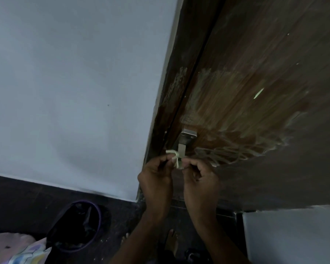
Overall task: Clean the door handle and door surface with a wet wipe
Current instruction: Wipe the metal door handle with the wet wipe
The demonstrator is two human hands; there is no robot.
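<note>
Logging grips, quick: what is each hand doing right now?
Left hand: closed, pinching the wipe.
Right hand: closed, pinching the same wipe by the handle.

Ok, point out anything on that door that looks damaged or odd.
The door has pale, streaky worn patches above and right of the handle, and similar flaking on the frame. The wipe is twisted into a thin strip between the left hand and right hand.

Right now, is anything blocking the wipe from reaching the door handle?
Nothing visible does. Both hands, left hand and right hand, pinch the twisted wet wipe right at the metal door handle, seemingly looped around its bar.
</note>
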